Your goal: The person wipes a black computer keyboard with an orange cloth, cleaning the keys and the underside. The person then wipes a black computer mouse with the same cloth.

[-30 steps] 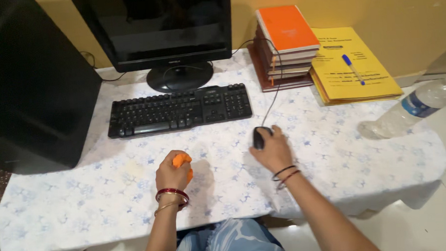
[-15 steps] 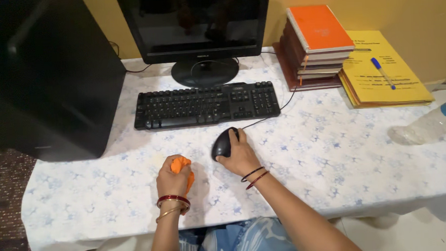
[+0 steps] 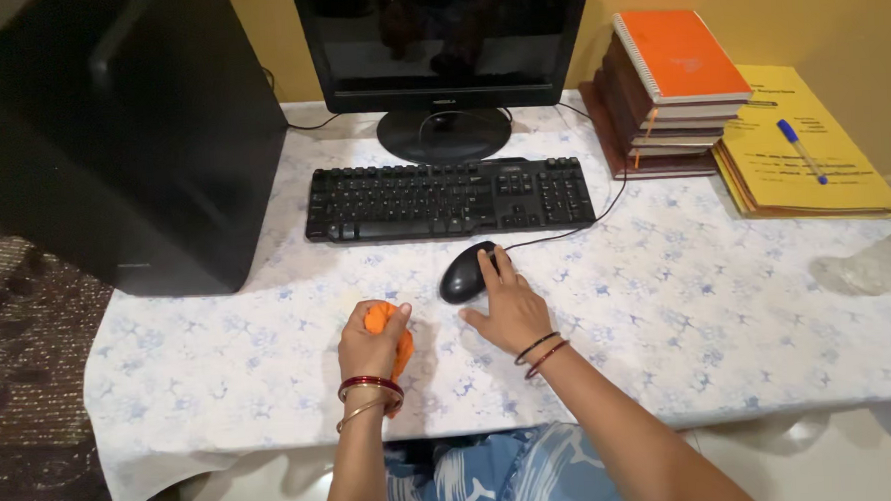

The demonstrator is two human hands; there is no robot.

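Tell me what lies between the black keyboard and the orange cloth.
Head view: only bare blue-flowered white tablecloth lies between the black keyboard and the crumpled orange cloth.

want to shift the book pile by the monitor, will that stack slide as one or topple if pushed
The book stack probably feels heavy: several thick volumes. Its books sit staggered, so a push high up may shear off the orange notebook. The tablecloth might bunch underneath.

Mouse before keyboard; monitor behind keyboard.

The left hand hides most of the orange cloth
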